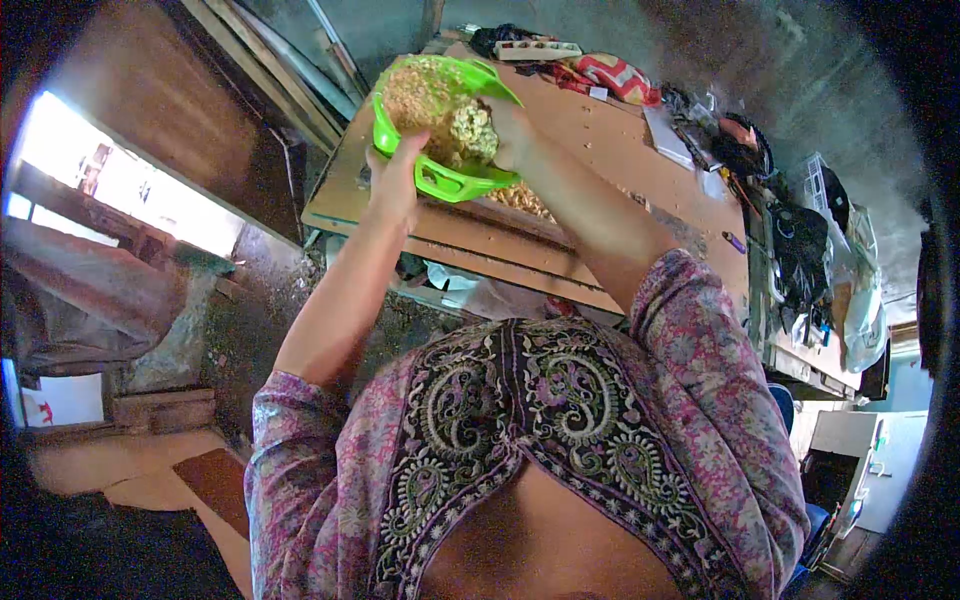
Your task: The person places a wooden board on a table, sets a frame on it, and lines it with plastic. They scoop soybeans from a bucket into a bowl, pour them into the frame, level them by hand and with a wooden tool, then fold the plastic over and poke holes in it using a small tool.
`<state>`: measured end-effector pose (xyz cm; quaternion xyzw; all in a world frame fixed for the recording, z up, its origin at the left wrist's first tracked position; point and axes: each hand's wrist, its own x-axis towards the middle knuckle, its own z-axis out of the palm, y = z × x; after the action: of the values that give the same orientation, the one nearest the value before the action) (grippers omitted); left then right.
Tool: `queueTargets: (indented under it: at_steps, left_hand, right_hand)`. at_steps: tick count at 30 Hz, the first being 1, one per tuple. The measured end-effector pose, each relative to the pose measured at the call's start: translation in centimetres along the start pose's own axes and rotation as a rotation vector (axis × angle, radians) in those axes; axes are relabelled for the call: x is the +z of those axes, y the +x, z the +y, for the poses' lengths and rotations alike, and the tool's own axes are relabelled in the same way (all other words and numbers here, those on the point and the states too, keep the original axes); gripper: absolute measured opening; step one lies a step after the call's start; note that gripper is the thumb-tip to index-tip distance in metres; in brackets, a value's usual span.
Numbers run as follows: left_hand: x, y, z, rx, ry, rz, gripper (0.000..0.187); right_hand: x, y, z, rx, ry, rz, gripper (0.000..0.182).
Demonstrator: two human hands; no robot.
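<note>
Green basin point(484, 82), in the head view, is over the table point(585, 115), between the left hand point(396, 178), clamped on its near side, and the right hand point(509, 136), opposite, beside a pale clump point(474, 133); I cannot tell whether the right grips. Tan crumbs point(424, 92) lie beyond the left hand, loose pieces point(522, 201) below the right.

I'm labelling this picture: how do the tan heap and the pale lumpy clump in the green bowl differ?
The tan heap spreads widely on the picture-left side of the green bowl; the pale clump, more compact, sits beside the right hand. The heap looks finely crumbly; the clump is chunkier and yellower. Both are inside the bowl.
</note>
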<state>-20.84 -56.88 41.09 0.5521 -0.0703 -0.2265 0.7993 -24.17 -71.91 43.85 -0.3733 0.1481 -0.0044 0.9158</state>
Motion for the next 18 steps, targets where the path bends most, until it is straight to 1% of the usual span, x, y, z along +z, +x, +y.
queueTargets:
  at_steps: [2, 3, 4, 6, 7, 8, 9, 10, 11, 12, 14, 15, 16, 17, 18]
  left_hand:
    - [1.1, -1.5, 1.3, 0.189, -0.014, -0.022, 0.07]
    - [1.0, -1.4, 1.3, 0.188, -0.013, -0.021, 0.07]
    - [0.9, -1.2, 1.0, 0.212, -0.008, 0.004, 0.072]
    - [0.4, -0.7, 0.6, 0.238, -0.003, 0.028, 0.073]
    - [0.0, -0.5, 0.5, 0.246, -0.004, 0.045, 0.074]
    - [-0.2, -0.2, 0.4, 0.255, -0.005, 0.061, 0.074]
    - [-0.3, -0.6, 0.5, 0.202, 0.015, 0.142, 0.072]
    - [-0.4, -0.7, 0.5, 0.203, 0.015, 0.142, 0.072]
    - [-0.4, -0.7, 0.6, 0.267, -0.084, 0.118, 0.073]
    - [-0.4, -0.8, 0.7, 0.331, -0.184, 0.095, 0.074]
    - [-1.1, -0.8, 0.9, 0.337, -0.228, 0.121, 0.071]
    - [-2.4, -0.1, 0.4, 0.351, -0.204, 0.123, 0.069]
    - [-2.9, 0.0, 0.5, 0.363, -0.181, 0.127, 0.068]
    - [-3.2, 0.1, 0.5, 0.408, -0.169, 0.166, 0.066]
    - [-3.5, 0.0, 0.6, 0.405, -0.171, 0.166, 0.066]
  right_hand:
    - [3.0, -2.8, -1.2, -0.058, 0.026, 0.108, 0.03]
    - [0.7, 0.0, -1.0, -0.017, 0.056, -0.025, 0.03]
    - [-0.9, 1.6, -1.3, -0.017, 0.057, -0.026, 0.03]
    - [-2.7, 3.2, -1.9, 0.02, 0.114, -0.283, 0.032]
    - [0.6, -0.7, -2.6, -0.001, 0.143, -0.188, 0.032]
    - [-0.3, 0.0, -2.7, -0.002, 0.142, -0.188, 0.032]
    - [-0.9, 0.1, -3.1, -0.01, 0.157, -0.204, 0.03]
    - [-1.3, 0.2, -3.3, -0.018, 0.173, -0.219, 0.029]
    - [-2.0, 0.1, -3.3, -0.089, 0.09, -0.12, 0.029]
    - [-2.8, 0.3, -3.4, -0.09, 0.088, -0.121, 0.029]
    - [-5.9, 1.2, -2.9, -0.027, 0.131, -0.331, 0.029]
    - [-6.7, 1.6, -2.4, 0.027, 0.214, -0.303, 0.033]
    - [-7.7, 2.2, -1.7, 0.029, 0.214, -0.301, 0.033]
    - [-8.7, 2.9, -0.9, 0.003, 0.078, -0.135, 0.03]
    - [-10.1, 3.8, 0.0, -0.024, -0.059, 0.031, 0.028]
